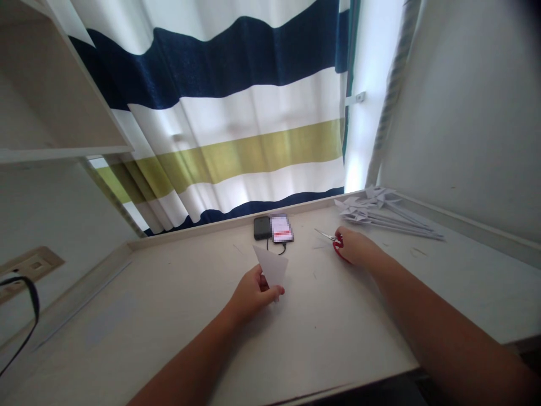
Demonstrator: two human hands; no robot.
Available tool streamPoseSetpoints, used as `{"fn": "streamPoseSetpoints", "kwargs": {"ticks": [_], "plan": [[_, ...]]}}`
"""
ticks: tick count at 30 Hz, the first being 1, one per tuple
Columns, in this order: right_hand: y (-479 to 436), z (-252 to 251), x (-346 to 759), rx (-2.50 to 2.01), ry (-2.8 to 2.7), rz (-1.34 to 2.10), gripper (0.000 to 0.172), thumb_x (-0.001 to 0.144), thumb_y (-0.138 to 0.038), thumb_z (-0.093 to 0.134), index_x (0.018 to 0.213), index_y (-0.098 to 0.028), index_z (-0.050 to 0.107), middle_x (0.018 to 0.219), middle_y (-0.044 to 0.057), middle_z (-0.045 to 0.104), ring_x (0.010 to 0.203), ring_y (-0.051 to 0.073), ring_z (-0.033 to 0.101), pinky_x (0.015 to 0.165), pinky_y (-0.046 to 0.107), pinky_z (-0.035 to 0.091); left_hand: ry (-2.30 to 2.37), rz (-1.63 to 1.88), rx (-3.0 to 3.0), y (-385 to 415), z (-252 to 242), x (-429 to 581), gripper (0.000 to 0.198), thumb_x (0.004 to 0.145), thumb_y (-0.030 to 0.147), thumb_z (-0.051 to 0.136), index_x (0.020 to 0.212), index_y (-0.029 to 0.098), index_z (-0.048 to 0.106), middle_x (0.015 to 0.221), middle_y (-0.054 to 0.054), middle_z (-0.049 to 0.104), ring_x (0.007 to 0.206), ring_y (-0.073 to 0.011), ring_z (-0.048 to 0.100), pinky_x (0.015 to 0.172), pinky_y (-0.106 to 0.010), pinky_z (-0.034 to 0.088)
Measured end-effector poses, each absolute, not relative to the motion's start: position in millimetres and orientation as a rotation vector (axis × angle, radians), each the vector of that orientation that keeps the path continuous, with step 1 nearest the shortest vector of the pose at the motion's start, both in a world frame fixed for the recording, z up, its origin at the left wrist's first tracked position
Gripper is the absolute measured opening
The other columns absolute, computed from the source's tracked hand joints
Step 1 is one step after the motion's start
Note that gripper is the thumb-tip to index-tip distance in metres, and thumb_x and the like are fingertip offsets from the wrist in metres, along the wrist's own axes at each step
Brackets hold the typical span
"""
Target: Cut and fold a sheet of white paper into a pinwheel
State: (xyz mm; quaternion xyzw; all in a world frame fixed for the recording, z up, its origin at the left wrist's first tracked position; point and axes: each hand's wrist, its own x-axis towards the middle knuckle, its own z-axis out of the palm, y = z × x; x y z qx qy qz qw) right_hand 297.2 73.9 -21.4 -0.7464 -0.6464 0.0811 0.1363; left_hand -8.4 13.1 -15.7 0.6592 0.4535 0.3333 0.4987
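My left hand [252,294] pinches a piece of white paper [273,266] by its lower end, above the middle of the desk. The paper has straight edges and a pointed upper left corner; it looks folded. To the right, my right hand [353,245] is closed on the red handles of a pair of scissors [328,235]. Their blades point left, toward the phone, and lie close to the desk top. Whether the scissors rest on the desk I cannot tell. The fingers of my right hand are partly hidden behind the hand itself.
Several white paper pinwheels [359,210] with paper sticks lie at the back right. A phone [281,228] and a black power bank [262,228], joined by a cable, sit at the desk's back edge. Thin paper scraps [417,251] dot the white desk [346,321]. A striped curtain [236,146] hangs behind.
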Motion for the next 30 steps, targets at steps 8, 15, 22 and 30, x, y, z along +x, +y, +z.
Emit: {"fn": "streamPoseSetpoints", "kwargs": {"ticks": [8,15,22,30], "plan": [[75,-19,296,-2.166,-1.863,0.219,0.033,0.092,-0.033,0.056,0.12,-0.016,0.056,0.12,0.009,0.058,0.1,0.021,0.061,0.084,0.042,0.052,1.195,0.841,1.801,18,-15,-17,0.061,0.074,0.034,0.07,0.126,0.012,0.048,0.09,-0.01,0.07,0.067,-0.0181,0.062,0.059,-0.027,0.046],[75,-18,290,-2.118,-1.953,0.187,0.031,0.092,-0.033,0.055,0.118,-0.017,0.057,0.119,0.009,0.059,0.1,0.021,0.061,0.084,0.041,0.052,1.183,0.868,1.801,18,-14,-16,0.056,0.075,0.035,0.069,0.123,0.013,0.051,0.088,-0.008,0.068,0.07,-0.0193,0.062,0.061,-0.028,0.046],[73,-17,286,-2.125,-2.008,0.143,0.03,0.092,-0.034,0.056,0.117,-0.017,0.058,0.119,0.009,0.059,0.101,0.021,0.06,0.086,0.043,0.051,1.076,0.875,1.776,20,-21,-16,0.055,0.078,0.03,0.068,0.126,0.015,0.047,0.092,-0.008,0.066,0.073,-0.0174,0.061,0.062,-0.027,0.047],[66,-12,275,-2.077,-1.993,0.114,0.015,0.081,-0.033,0.063,0.083,-0.021,0.072,0.083,0.007,0.071,0.081,0.022,0.065,0.07,0.033,0.047,0.905,0.892,1.722,15,-20,-13,0.032,0.083,0.026,0.059,0.111,0.012,0.055,0.078,-0.003,0.059,0.065,-0.013,0.055,0.059,-0.025,0.046]]}}
